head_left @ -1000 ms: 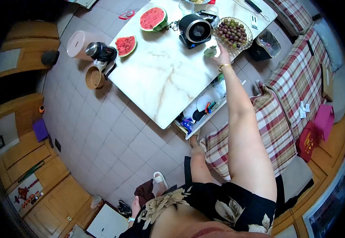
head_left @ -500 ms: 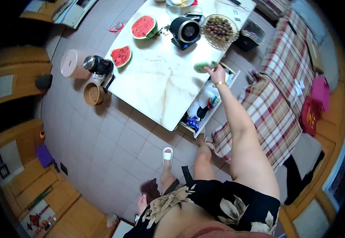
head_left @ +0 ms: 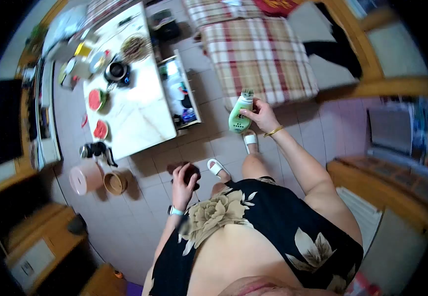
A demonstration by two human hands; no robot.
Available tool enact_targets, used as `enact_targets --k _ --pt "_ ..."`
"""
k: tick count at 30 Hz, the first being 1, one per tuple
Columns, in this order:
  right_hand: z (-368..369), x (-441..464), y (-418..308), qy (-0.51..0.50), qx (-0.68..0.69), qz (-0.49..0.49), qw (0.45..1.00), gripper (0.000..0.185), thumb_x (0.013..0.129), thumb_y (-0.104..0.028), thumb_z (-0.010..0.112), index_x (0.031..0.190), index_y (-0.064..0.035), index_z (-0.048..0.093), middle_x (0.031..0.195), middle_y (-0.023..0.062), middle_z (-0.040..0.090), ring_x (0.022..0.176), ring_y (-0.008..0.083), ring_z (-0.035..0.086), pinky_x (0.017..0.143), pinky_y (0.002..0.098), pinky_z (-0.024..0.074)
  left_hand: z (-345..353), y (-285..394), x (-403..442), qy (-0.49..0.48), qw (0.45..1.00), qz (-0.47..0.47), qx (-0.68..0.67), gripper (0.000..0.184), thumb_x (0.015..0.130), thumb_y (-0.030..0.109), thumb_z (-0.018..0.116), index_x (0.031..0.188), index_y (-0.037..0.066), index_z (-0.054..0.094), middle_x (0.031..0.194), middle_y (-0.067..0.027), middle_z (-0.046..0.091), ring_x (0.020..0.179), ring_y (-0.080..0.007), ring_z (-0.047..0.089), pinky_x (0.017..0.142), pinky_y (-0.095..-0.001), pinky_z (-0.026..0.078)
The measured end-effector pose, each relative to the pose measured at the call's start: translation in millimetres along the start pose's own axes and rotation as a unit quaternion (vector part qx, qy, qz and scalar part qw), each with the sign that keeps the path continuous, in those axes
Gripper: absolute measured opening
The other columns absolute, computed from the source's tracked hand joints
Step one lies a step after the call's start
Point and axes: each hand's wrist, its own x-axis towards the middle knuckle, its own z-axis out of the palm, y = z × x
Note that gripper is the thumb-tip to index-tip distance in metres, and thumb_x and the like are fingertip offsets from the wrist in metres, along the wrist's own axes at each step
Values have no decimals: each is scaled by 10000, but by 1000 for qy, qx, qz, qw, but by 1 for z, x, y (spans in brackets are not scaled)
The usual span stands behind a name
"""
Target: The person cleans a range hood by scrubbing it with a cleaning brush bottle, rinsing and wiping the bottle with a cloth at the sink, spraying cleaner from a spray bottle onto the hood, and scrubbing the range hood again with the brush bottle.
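Observation:
My right hand grips a light green plastic bottle with dark printing, held tilted in the air before the plaid-covered sofa. Its thumb presses the front of the bottle; the top end points away from me. Low on the left, my left hand has its fingers closed on a dark brown cloth, which hangs above the floor tiles. An open drawer full of mixed items juts from the side of the white marble-top table.
On the table are a black appliance, cut watermelon and a bowl of grapes. A pink bin and a round wooden tub stand by its corner. The plaid sofa lies ahead.
My right hand has carried the bottle off the table, past the drawer, towards me. My left hand has come up with the cloth. My view has turned to the right.

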Motion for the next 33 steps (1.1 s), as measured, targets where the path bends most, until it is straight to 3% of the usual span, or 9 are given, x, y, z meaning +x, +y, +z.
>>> enact_targets --k 4,10,14,18,23,25,29,30,33 --pt "-94 -100 12 94 -82 7 992 358 812 -239 783 1052 -3 659 901 62 698 798 117 628 721 297 515 73 115 37 -141 980 143 -19 515 873 339 671 1316 114 535 1337 -230 433 1216 -400 486 1012 -416 426" --pt "-228 -237 33 161 63 4 985 358 822 -210 774 1078 2 640 958 66 689 837 108 625 747 291 520 249 283 34 -320 901 293 -14 683 812 439 721 1332 54 504 1350 -246 403 1247 -401 450 1040 -418 400" --pt "-316 -305 40 194 58 0 979 375 820 -223 777 1075 13 635 962 92 692 866 126 638 773 300 522 370 351 -1 -490 840 168 -163 656 827 416 744 1238 -48 528 1250 -155 521 1110 -205 553 903 -334 488" --pt "-420 -348 48 212 -3 -60 975 389 830 -276 757 1044 27 640 941 137 689 862 204 666 770 330 522 460 406 -22 -569 803 111 -134 540 867 384 717 1180 -28 563 989 -82 681 903 -150 639 815 -306 518" --pt "-532 -372 79 317 -3 -77 945 333 940 -194 629 1220 -19 581 1193 92 607 1052 151 590 894 282 492 510 506 -14 -626 774 37 -90 506 874 373 711 1161 -23 581 1043 -96 675 921 -159 647 804 -301 529" --pt "-565 -366 126 323 -5 -25 946 372 968 -346 567 1201 -58 606 1208 116 614 1104 226 587 954 357 455 536 549 -1 -647 758 7 -84 501 890 340 701 1214 5 518 1070 -65 635 908 -151 620 785 -295 520" --pt "-611 -361 127 173 293 180 923 535 950 -493 542 1311 -98 547 1181 51 614 1081 166 558 923 317 461 609 603 45 -701 704 68 -86 534 900 344 687 1260 4 489 1129 -75 613 992 -164 604 862 -314 504" --pt "-621 -355 150 202 269 163 928 599 933 -556 527 1330 -107 531 1157 27 604 1038 138 539 875 301 469 631 620 55 -698 707 82 -79 541 903 346 681 1271 2 485 1152 -77 604 1031 -167 590 897 -321 490" --pt "-668 -347 159 319 232 71 916 450 952 -386 591 1216 -22 595 1022 19 637 907 96 558 786 288 484 679 686 78 -737 670 69 -49 552 914 346 666 1288 -14 481 1197 -80 593 1096 -171 568 951 -317 465"
